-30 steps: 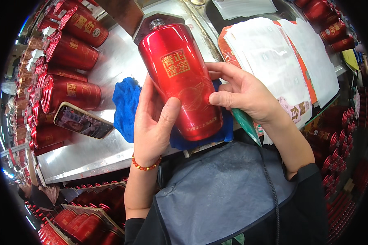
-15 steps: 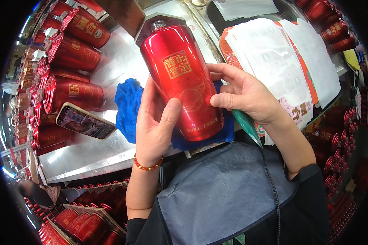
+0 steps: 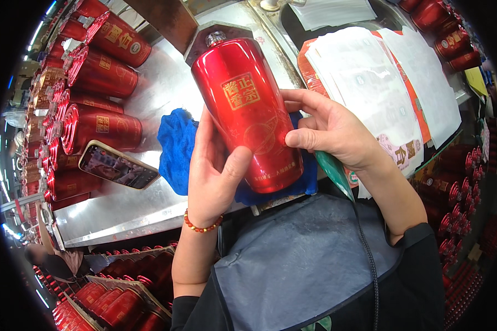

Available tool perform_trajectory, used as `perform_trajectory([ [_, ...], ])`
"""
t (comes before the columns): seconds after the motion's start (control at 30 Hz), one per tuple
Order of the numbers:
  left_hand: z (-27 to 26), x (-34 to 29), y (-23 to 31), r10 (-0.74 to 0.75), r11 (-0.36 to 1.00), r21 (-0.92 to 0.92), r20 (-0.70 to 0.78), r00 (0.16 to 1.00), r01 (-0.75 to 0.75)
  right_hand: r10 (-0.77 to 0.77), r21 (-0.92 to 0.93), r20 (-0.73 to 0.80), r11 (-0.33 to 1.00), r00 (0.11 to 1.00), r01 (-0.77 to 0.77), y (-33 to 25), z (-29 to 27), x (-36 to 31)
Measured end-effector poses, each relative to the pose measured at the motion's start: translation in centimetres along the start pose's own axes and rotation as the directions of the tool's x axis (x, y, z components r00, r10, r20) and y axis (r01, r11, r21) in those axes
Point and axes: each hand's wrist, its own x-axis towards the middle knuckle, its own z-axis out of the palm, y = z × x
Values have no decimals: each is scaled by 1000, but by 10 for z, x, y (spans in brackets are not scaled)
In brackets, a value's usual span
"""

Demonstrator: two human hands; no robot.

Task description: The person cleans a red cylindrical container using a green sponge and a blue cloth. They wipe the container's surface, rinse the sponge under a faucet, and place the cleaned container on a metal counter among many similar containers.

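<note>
A glossy red bottle [image 3: 259,132] with a clear stopper and gold lettering lies tilted in front of me, its top pointing away. My left hand [image 3: 218,176] cradles its lower left side, thumb on the front and fingers partly hidden along the side. On the right side, my right hand [image 3: 334,132] grips the bottle with the thumb tip at its edge and the index finger behind. Beneath the right palm is a green pointed object [image 3: 332,170] with a black cord; whether that hand holds it is unclear. A blue cloth [image 3: 176,149] lies under and left of the bottle.
Red bottles [image 3: 105,71] crowd the left side of the metal table [image 3: 154,66]. A phone [image 3: 117,165] leans against them. Stacked white printed sheets [image 3: 364,77] lie at right. Crates of bottles [image 3: 113,303] stand lower left, with a person [image 3: 61,262] beyond.
The left thumb has slid slightly down and right on the bottle's front. Both hands keep their hold, and the whole scene shifts a little with the view.
</note>
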Motion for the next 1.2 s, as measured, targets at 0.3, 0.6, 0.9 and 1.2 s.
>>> perform_trajectory([
  [0.3,0,-1,-1,-2,999,38,-3,1000,2,16,24,-6,1000,1000,-16,1,0,0],
  [0.6,-1,-2,-3,15,999,31,11,1000,-16,29,60,2,998,1000,-29,-1,1,0],
  [0.9,0,-2,-1,1,1000,29,-9,1000,-1,32,49,7,998,999,-33,-3,2,0],
  [1.2,0,0,-2,31,998,56,15,999,-32,-8,48,16,999,1000,7,-1,0,-1],
])
